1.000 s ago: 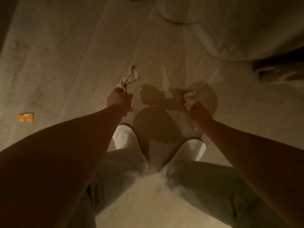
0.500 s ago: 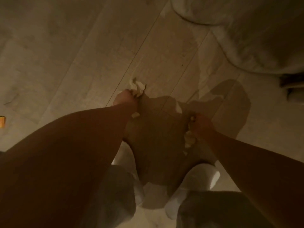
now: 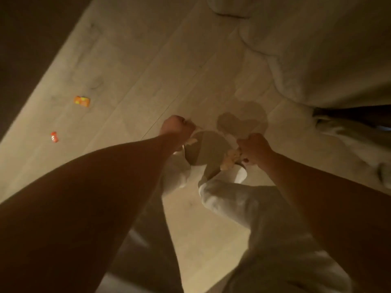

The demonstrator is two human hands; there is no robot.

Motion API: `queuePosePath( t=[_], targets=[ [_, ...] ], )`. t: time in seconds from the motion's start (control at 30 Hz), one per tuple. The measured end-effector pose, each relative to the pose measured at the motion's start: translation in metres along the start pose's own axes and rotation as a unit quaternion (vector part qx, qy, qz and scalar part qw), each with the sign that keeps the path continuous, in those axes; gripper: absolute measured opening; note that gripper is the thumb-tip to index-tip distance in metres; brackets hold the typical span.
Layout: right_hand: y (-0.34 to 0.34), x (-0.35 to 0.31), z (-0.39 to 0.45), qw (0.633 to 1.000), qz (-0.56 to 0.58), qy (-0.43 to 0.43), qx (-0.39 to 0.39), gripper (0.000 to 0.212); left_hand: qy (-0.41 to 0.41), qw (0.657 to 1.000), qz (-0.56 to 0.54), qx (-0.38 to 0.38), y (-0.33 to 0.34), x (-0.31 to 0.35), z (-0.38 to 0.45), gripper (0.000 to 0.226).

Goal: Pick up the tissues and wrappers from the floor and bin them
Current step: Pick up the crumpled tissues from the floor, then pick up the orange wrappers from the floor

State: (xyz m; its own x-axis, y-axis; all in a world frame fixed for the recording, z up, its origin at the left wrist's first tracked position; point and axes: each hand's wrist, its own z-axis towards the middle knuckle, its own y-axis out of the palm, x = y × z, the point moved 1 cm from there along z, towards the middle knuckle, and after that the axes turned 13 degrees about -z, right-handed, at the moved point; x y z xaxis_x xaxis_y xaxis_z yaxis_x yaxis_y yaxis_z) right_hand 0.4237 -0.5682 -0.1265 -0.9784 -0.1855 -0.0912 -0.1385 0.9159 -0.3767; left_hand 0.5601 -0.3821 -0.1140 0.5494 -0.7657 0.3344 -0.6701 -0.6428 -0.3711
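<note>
A dark band fills the far left edge, too dim to tell what it is. Beside it, two wrappers lie on the pale plank floor (image 3: 148, 66): a small red-orange wrapper (image 3: 54, 137) nearer the person and a larger orange-yellow wrapper (image 3: 82, 101) further off, the two apart from each other and well clear of both arms.

The left hand (image 3: 176, 129) is curled into a fist with a scrap of pale tissue (image 3: 191, 141) showing under it; most of that tissue is hidden by the fingers. Below the fists, white slippers (image 3: 240, 173) and light trouser legs (image 3: 264, 225) are partly covered by the forearms and their shadows.

The right hand (image 3: 255, 148) is also closed, gripping a crumpled tissue (image 3: 230, 158) that hangs out at its left side, blurred and hard to outline.

At the upper right a pale bedcover (image 3: 317, 49) drapes down to the floor, cut off by the frame. Under its edge a dark gap and some pale cloth show, too murky to identify. No bin is in view.
</note>
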Motion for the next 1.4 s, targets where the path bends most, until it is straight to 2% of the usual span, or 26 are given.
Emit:
queuePosePath(
  t=[0.07,0.13,0.17,0.23,0.33,0.4,0.5,0.57,0.63,0.73,0.87,0.93,1.03,1.07,1.17,1.2,1.23,1.3,1.4],
  targets=[
    [-0.015,-0.016,-0.049,0.996,0.083,0.01,-0.027,0.009,-0.001,0.999,-0.04,-0.021,-0.019,0.012,-0.05,0.029],
    [-0.03,-0.025,-0.094,0.991,0.125,0.004,-0.047,0.019,-0.007,0.997,-0.072,-0.022,-0.037,0.021,-0.093,0.027],
    [-0.036,-0.031,-0.113,0.991,0.123,-0.024,-0.054,0.024,-0.004,0.997,-0.077,-0.011,-0.044,0.025,-0.11,0.028],
    [-0.046,-0.04,-0.141,0.991,0.096,-0.077,-0.05,0.017,-0.002,0.995,-0.096,0.002,-0.053,0.029,-0.136,0.026],
    [-0.05,-0.049,-0.156,0.992,0.088,-0.085,-0.037,0.005,0.002,0.993,-0.118,0.024,-0.054,0.025,-0.153,0.023],
    [-0.048,-0.053,-0.165,0.991,0.095,-0.087,-0.022,0.022,-0.003,0.986,-0.159,0.049,-0.049,0.017,-0.16,0.02],
    [-0.035,-0.061,-0.173,0.988,0.116,-0.096,-0.044,0.038,-0.026,0.961,-0.259,0.098,-0.042,-0.002,-0.169,0.015],
    [-0.022,-0.067,-0.181,0.982,0.136,-0.107,-0.072,0.059,-0.044,0.95,-0.292,0.102,-0.045,-0.02,-0.169,0.013],
    [-0.005,-0.079,-0.187,0.981,0.127,-0.116,-0.086,0.064,-0.059,0.944,-0.306,0.104,-0.057,-0.04,-0.162,0.014],
    [0.03,-0.104,-0.196,0.984,0.058,-0.14,-0.09,0.025,-0.065,0.942,-0.313,0.102,-0.089,-0.073,-0.147,0.02],
    [0.098,-0.147,-0.204,0.985,0.046,-0.141,-0.089,0.026,-0.049,0.961,-0.255,0.095,-0.15,-0.121,-0.116,0.038],
    [0.14,-0.171,-0.21,0.984,0.062,-0.139,-0.089,0.028,-0.047,0.961,-0.253,0.1,-0.187,-0.148,-0.101,0.033],
    [0.2,-0.208,-0.218,0.986,0.026,-0.148,-0.078,0.043,-0.049,0.959,-0.265,0.087,-0.248,-0.194,-0.085,0.022],
    [0.221,-0.221,-0.221,0.987,0.017,-0.145,-0.073,0.04,-0.052,0.959,-0.266,0.081,-0.27,-0.213,-0.08,0.019],
    [0.287,-0.261,-0.232,0.993,0.004,-0.114,-0.031,0.008,-0.064,0.961,-0.262,0.066,-0.336,-0.268,-0.069,0.018],
    [0.31,-0.271,-0.233,0.994,0.01,-0.108,-0.028,0.007,-0.064,0.96,-0.264,0.065,-0.357,-0.285,-0.065,0.019],
    [0.33,-0.283,-0.239,0.994,0.014,-0.105,-0.03,0.007,-0.068,0.959,-0.267,0.064,-0.377,-0.301,-0.06,0.017],
    [0.368,-0.304,-0.245,0.993,0.015,-0.113,-0.041,0.022,-0.083,0.953,-0.282,0.071,-0.413,-0.332,-0.051,0.015],
    [0.408,-0.336,-0.254,0.987,-0.036,-0.151,-0.04,0.029,-0.085,0.946,-0.306,0.061,-0.453,-0.361,-0.041,0.008]
  ],
)
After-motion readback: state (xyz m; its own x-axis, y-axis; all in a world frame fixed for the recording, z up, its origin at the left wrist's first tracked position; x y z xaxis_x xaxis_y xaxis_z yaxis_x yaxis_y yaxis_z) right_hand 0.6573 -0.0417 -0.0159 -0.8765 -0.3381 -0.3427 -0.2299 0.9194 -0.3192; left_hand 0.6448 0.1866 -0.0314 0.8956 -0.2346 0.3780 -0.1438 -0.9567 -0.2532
